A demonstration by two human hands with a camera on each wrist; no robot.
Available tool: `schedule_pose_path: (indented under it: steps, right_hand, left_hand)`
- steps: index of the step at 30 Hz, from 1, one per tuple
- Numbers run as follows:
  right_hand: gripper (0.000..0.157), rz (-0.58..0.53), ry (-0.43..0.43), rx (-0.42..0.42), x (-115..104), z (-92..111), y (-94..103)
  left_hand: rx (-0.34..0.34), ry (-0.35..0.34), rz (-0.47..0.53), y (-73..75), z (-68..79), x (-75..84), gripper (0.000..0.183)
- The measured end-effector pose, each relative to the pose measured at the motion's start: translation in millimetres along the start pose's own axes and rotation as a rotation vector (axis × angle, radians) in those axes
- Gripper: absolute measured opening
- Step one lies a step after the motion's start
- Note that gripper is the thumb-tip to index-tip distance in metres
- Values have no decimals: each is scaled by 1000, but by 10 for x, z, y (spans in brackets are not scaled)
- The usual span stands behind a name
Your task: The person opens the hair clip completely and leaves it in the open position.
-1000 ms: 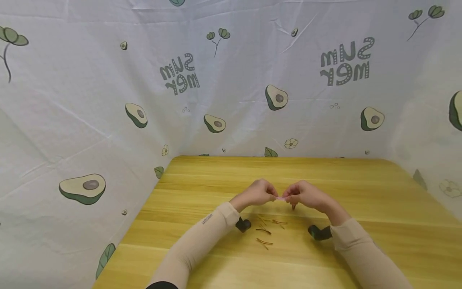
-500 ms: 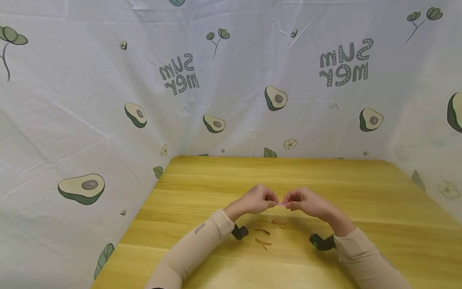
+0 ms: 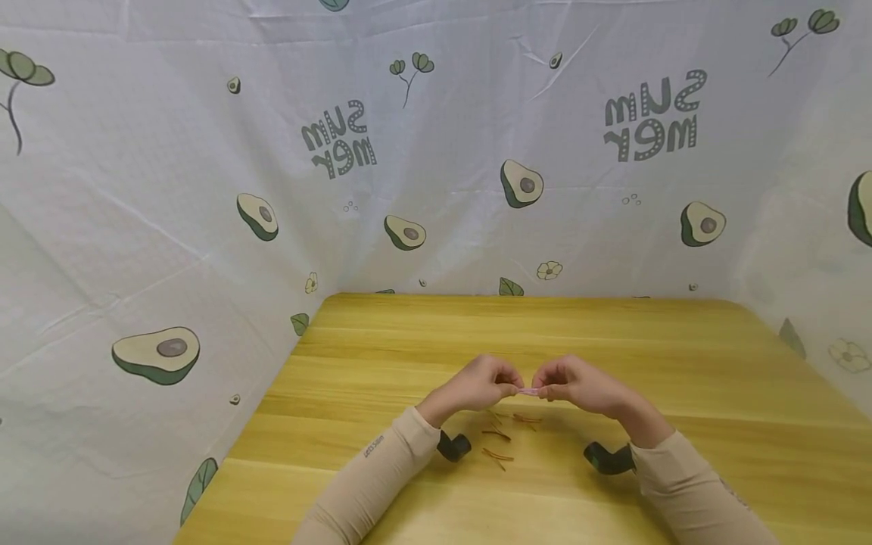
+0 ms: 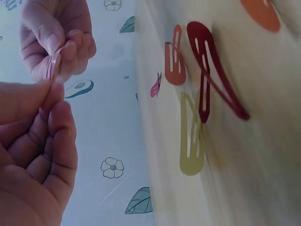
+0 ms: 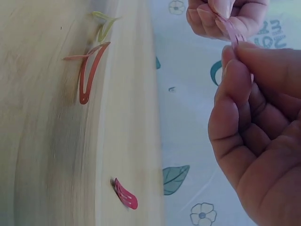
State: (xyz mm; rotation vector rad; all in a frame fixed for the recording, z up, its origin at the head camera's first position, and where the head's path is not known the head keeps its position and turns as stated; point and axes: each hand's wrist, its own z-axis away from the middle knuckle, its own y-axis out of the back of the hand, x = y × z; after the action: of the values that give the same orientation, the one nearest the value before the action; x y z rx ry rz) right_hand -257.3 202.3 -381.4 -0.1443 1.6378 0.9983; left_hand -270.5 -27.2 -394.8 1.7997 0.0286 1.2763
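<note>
A pink snap hair clip (image 3: 527,391) is stretched between my two hands over the table. My left hand (image 3: 479,383) pinches one end between thumb and forefinger. The other end is pinched the same way by my right hand (image 3: 579,384). Close up in the left wrist view, the slim pink clip (image 4: 52,66) runs from fingertips to fingertips, which cover both its ends. Below the hands lie more snap clips with their arms spread: a yellow one (image 4: 192,150), a dark red one (image 4: 218,80) and an orange one (image 4: 175,70).
Another pink clip (image 5: 126,195) lies apart, toward the table's far edge. One more orange clip (image 4: 264,14) shows at the corner of the left wrist view. The wooden table (image 3: 409,325) meets a white printed curtain (image 3: 463,151). Dark wrist cameras (image 3: 455,446) hang under both forearms.
Both hands have come down the head view, nearer the body, carrying the pink clip between them. A reddish clip that showed beneath the right hand is now hidden. The other table clips stay put.
</note>
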Motion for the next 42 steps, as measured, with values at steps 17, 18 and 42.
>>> schedule_pose_path:
  steps: [17,18,42]
  right_hand:
    - [20,-5,3,17,-55,53,24]
    - [19,-4,4,20,-63,60,28]
    - [17,-33,68,-9,-128,161,70]
  left_hand:
    - [-34,-11,42,114,77,63,15]
    - [-36,-15,43,122,81,67,15]
    - [-51,-85,70,119,122,122,9]
